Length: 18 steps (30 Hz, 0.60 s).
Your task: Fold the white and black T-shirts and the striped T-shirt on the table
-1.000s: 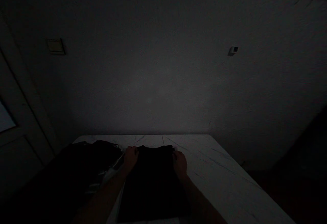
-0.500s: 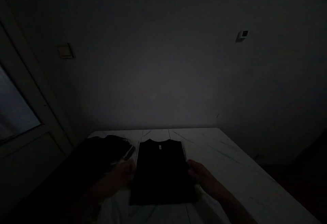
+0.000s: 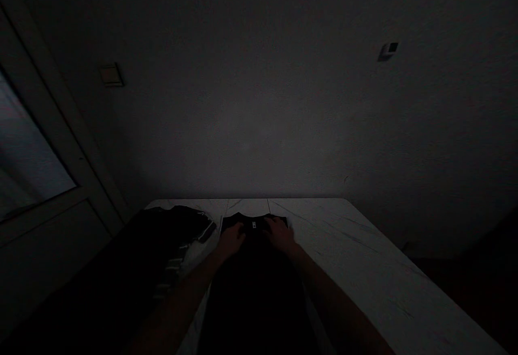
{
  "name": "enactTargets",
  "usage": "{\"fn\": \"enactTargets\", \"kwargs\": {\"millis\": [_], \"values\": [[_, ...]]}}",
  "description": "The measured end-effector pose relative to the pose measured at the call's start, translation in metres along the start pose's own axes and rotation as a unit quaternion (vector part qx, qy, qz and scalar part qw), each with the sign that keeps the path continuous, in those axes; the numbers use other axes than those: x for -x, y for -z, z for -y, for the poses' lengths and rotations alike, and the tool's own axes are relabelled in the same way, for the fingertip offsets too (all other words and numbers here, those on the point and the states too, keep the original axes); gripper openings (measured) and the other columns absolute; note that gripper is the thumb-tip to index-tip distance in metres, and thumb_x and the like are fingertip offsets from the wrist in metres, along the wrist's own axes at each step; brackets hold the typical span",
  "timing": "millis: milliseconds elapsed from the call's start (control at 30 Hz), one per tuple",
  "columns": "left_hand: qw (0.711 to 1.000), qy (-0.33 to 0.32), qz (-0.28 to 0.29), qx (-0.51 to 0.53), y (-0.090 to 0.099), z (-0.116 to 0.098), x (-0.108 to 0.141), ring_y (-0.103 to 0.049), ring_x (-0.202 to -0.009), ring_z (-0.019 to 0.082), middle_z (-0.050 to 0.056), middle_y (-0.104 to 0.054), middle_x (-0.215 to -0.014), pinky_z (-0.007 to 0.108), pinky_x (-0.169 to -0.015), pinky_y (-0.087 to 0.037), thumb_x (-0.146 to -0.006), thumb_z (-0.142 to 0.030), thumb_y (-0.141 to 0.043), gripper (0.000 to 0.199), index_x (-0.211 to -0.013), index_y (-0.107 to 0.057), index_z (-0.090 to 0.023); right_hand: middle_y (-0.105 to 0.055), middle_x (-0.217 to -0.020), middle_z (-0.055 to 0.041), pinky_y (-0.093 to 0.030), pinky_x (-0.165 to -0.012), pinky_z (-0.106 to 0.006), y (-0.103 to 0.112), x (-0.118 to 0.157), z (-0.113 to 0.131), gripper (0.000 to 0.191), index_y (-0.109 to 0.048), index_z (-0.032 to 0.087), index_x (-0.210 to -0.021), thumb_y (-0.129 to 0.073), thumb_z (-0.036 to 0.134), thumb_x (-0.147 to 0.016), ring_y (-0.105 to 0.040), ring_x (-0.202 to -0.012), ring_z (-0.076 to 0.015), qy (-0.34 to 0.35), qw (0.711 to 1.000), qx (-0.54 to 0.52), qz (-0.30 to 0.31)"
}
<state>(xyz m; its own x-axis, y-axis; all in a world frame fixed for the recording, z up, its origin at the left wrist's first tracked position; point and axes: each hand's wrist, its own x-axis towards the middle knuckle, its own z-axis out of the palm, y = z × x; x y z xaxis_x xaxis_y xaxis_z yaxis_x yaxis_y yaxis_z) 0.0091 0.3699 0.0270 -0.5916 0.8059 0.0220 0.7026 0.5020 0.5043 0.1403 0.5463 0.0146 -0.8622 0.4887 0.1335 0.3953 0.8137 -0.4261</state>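
Note:
A black T-shirt (image 3: 254, 222) lies flat on a white marble-patterned table (image 3: 335, 225), with its collar at the far side and a small pale label at the neck. My left hand (image 3: 230, 240) rests on the shirt just left of the collar, fingers curled into the cloth. My right hand (image 3: 279, 234) sits on it just right of the collar, gripping in the same way. My forearms and the dim light hide most of the shirt's lower part.
To the left of the shirt lies a dark heap of clothing (image 3: 178, 225) with pale stripes, running off the table's left side. A door with a glass pane (image 3: 28, 150) stands at the left. A wall switch plate (image 3: 111, 74) and a small wall device (image 3: 387, 51) are above.
Both hands have moved from the shirt's sides, near its lower edge, up onto the cloth beside the collar. The view has tilted slightly upward.

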Motion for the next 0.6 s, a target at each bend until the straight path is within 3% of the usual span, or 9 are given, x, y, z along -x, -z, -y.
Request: {"fn": "enactTargets", "kwargs": {"millis": [100, 200, 333, 400, 467, 533, 600], "values": [[0.999, 0.001, 0.027, -0.032, -0.020, -0.003, -0.021, -0.069, -0.109, 0.023, 0.011, -0.073, -0.118, 0.032, -0.093, -0.049, -0.096, -0.027, -0.049, 0.035, -0.128, -0.060, -0.021, -0.064, -0.128, -0.0147, -0.038, -0.105, -0.043, -0.021, -0.015, -0.005, 0.038, -0.068, 0.020, -0.123, -0.063, 0.021, -0.086, -0.054, -0.123, -0.0285, 0.057, 0.998, 0.021, 0.027], [0.996, 0.021, 0.050, -0.064, -0.028, 0.003, -0.029, -0.071, -0.106, 0.025, 0.012, -0.075, -0.111, 0.032, -0.088, -0.050, -0.099, -0.033, -0.044, 0.028, -0.114, -0.065, -0.020, -0.070, -0.114, -0.0135, -0.040, -0.103, -0.040, -0.032, -0.018, -0.015, 0.025, -0.073, 0.017, -0.103, -0.054, 0.013, -0.087, -0.059, -0.113, -0.0259, 0.059, 0.998, -0.015, 0.010], [0.994, 0.047, 0.053, -0.086, -0.030, 0.006, -0.035, -0.071, -0.106, 0.025, 0.014, -0.075, -0.111, 0.032, -0.085, -0.050, -0.103, -0.045, -0.031, 0.045, -0.106, -0.067, -0.017, -0.071, -0.112, -0.0093, -0.044, -0.099, -0.037, -0.028, -0.013, -0.034, 0.025, -0.070, 0.019, -0.104, -0.049, 0.018, -0.089, -0.061, -0.108, -0.0225, 0.064, 0.994, -0.084, -0.034], [0.993, 0.057, 0.048, -0.093, -0.031, 0.004, -0.038, -0.071, -0.104, 0.026, 0.015, -0.075, -0.109, 0.032, -0.083, -0.050, -0.103, -0.050, -0.025, 0.056, -0.097, -0.070, -0.017, -0.071, -0.111, -0.0085, -0.047, -0.096, -0.039, -0.021, -0.009, -0.048, 0.026, -0.068, 0.020, -0.107, -0.049, 0.027, -0.091, -0.063, -0.105, -0.0228, 0.064, 0.979, -0.181, -0.062], [0.992, 0.068, 0.041, -0.101, -0.031, 0.003, -0.040, -0.071, -0.100, 0.027, 0.015, -0.075, -0.104, 0.032, -0.079, -0.050, -0.101, -0.053, -0.031, 0.056, -0.089, -0.071, -0.016, -0.072, -0.106, -0.0084, -0.050, -0.091, -0.040, -0.010, -0.003, -0.069, 0.029, -0.068, 0.020, -0.104, -0.054, 0.040, -0.087, -0.065, -0.100, -0.0241, 0.029, 0.931, -0.355, -0.084], [0.990, 0.074, 0.035, -0.113, -0.025, 0.006, -0.041, -0.071, -0.096, 0.027, 0.014, -0.075, -0.100, 0.030, -0.076, -0.049, -0.094, -0.047, -0.049, 0.039, -0.083, -0.070, -0.016, -0.073, -0.096, -0.0078, -0.053, -0.083, -0.038, 0.005, 0.005, -0.095, 0.034, -0.068, 0.020, -0.093, -0.062, 0.049, -0.077, -0.067, -0.090, -0.0248, -0.057, 0.850, -0.514, -0.099], [0.989, 0.075, 0.030, -0.123, -0.011, 0.016, -0.041, -0.070, -0.093, 0.024, 0.009, -0.074, -0.096, 0.027, -0.074, -0.048, -0.083, -0.032, -0.062, 0.016, -0.080, -0.068, -0.017, -0.071, -0.080, -0.0058, -0.054, -0.074, -0.036, 0.023, 0.013, -0.126, 0.033, -0.065, 0.021, -0.080, -0.063, 0.053, -0.071, -0.068, -0.079, -0.0241, -0.146, 0.797, -0.575, -0.117]]}}
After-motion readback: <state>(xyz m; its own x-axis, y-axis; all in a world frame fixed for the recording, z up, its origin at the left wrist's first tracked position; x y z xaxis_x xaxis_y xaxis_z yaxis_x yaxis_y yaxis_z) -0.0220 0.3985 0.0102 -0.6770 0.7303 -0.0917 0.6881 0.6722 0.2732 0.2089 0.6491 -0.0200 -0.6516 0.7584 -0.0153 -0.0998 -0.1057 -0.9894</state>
